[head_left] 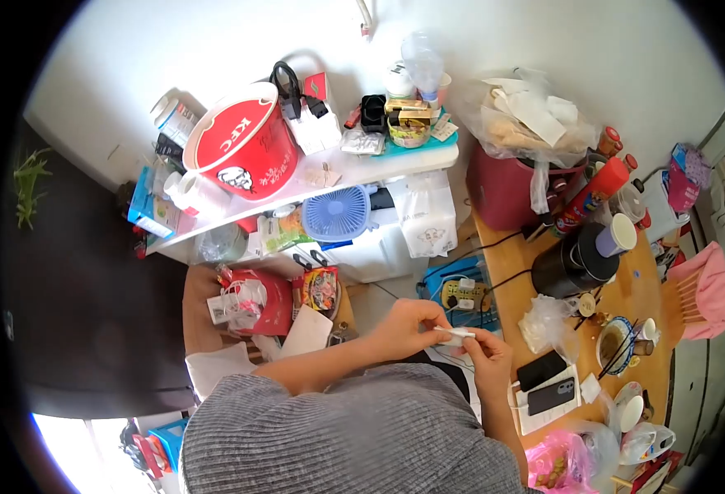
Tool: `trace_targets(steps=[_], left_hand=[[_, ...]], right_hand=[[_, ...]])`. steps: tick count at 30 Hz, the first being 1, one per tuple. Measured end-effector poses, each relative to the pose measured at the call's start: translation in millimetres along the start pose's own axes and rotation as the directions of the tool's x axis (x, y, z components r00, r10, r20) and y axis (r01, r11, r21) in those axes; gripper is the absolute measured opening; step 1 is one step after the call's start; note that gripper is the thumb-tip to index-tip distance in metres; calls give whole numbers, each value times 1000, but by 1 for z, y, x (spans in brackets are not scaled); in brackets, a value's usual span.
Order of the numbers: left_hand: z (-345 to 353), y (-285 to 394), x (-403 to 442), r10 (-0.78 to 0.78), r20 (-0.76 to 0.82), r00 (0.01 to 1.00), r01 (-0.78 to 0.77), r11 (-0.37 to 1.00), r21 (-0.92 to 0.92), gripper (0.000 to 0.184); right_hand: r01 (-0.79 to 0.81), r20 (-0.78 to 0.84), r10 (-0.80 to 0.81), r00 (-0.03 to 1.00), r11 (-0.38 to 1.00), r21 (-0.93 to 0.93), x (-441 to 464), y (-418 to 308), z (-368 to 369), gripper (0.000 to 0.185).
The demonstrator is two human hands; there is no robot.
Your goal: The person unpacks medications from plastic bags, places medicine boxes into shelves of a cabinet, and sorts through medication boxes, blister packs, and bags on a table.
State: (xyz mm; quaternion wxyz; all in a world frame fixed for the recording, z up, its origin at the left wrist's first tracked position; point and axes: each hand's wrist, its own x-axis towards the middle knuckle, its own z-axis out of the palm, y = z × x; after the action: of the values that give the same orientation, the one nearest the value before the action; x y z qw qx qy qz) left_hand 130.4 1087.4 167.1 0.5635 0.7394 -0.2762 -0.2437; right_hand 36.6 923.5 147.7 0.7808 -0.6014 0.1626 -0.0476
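Both hands meet in front of my grey ribbed top, at the lower middle of the view. My left hand (412, 326) is closed, thumb and fingers pinching one end of a small, slim white object (455, 332). From the other side, my right hand (489, 357) pinches the opposite end with its fingertips. The object is too small to tell its kind. Below and beyond my hands, a blue crate (430, 284) holds a yellowish power strip (464, 294) with plugs in it. Just right of my right hand, two dark phones (552, 397) lie on the wooden table.
A white shelf (362, 173) ahead carries a red KFC bucket (243, 140), bottles and boxes. Beneath it sits a blue fan-like grille (338, 214). On the wooden table (511, 272) stand a black pot (572, 263), a bowl (616, 342) with chopsticks, and bags. A dark cable crosses its edge.
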Motion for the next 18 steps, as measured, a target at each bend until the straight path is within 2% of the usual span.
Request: trace_targets(steps=[4,8,11,12,13,14,16,18], left_hand=[[-25,-8,18,44,100,994,-49,998,46,11],[-37,-9,31,55,35,998,-54,998,-31,9],[-51,-7,39,182,-16,983,-179,977,114,9],[-59,-14,44,276,-78,958,-253,942,222,9],[-70,-9,49,323,-197,926,-250,913,322,9],[-82,-4,55,378,-307,874,-232,877,420,9],[-115,-7,69,482,-462,744,-253,844,474,12],[-147,5,77,541,-563,625,-154,792,591,16]], right_hand=[[25,-9,-26,1000,990,-141,13,6,8,13],[-16,-46,12,999,997,-77,27,11,16,18],[-26,-40,26,999,1000,-11,32,6,21,27],[-24,-38,25,999,999,23,32,5,23,31],[-47,8,47,999,999,-8,32,4,19,38],[-54,4,54,999,998,-15,31,6,16,37],[-63,8,64,998,997,-37,28,12,10,37],[-83,-6,83,997,996,-32,23,17,6,37]])
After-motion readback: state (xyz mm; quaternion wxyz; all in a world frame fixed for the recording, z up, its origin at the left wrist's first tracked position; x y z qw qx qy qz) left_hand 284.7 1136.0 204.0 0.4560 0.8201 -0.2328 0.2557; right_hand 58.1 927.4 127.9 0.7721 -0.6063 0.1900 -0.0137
